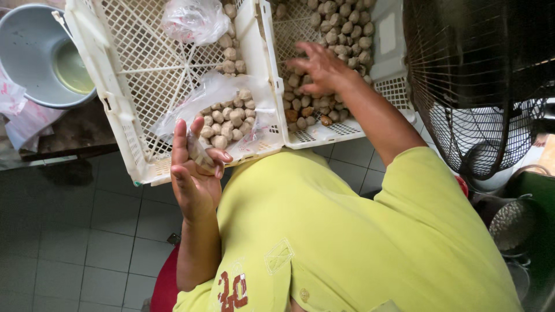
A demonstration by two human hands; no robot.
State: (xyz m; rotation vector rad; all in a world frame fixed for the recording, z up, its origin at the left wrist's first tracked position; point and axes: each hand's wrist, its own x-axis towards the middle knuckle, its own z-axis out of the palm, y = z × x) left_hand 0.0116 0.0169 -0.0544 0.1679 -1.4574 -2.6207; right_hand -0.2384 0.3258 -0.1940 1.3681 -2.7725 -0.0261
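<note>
White plastic lattice crates stood side by side on the tiled floor in front of the seated person, whose yellow-green shirt [347,242] filled the lower frame. Left hand [195,167] was raised at the near edge of the left crate [115,75], palm turned toward the camera, fingers [180,144] upright and held close together; the thumb and curled fingertips pinched the mouth of a clear plastic bag [225,107] that lay in the crate, partly filled with pale brown balls [226,118]. A second, knotted clear bag [193,20] lay further back in the same crate, with a line of loose balls beside it. Right hand [319,66] was stretched into the right crate [324,133], palm down, fingers spread and slightly bent, resting on the heap of loose balls [341,29]; whether any ball was gripped beneath the palm could not be told. A grey bucket [34,52] holding yellowish liquid stood left of the crates. A black wire fan guard [480,75] stood at the right, just beside the right crate.
</note>
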